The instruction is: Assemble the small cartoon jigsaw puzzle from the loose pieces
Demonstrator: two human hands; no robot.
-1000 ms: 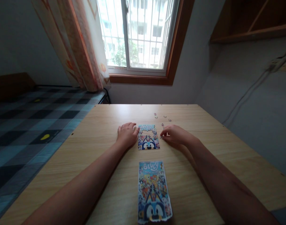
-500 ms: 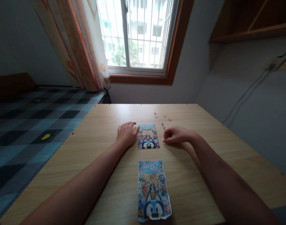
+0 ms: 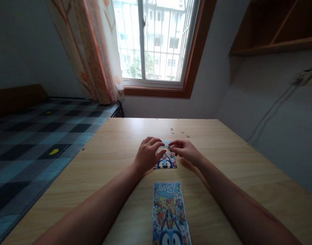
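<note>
A small, partly assembled jigsaw puzzle (image 3: 165, 164) lies flat on the table, a blue dog's face along its near edge and a gap in its upper middle. Between thumb and fingertips, my right hand (image 3: 185, 149) pinches a small puzzle piece (image 3: 169, 147) over the puzzle's upper right. My left hand (image 3: 149, 153) hovers at the puzzle's left side, thumb and fingers apart, with nothing visible between them. Both hands cover parts of the puzzle. Nearer to me lies a printed Bluey packet (image 3: 168, 211) with a matching picture.
Several loose puzzle pieces (image 3: 182, 132) lie on the wooden table (image 3: 115, 143) beyond the puzzle. A bed with a checked cover (image 3: 76, 127) stands to the left, a curtained window (image 3: 163, 44) ahead. A shelf (image 3: 273, 44) hangs at upper right, above a wall cable (image 3: 270, 112).
My right hand has moved left from beside the puzzle to over it, carrying a piece. My left hand has shifted right over the puzzle's left part. The view has tilted up slightly.
</note>
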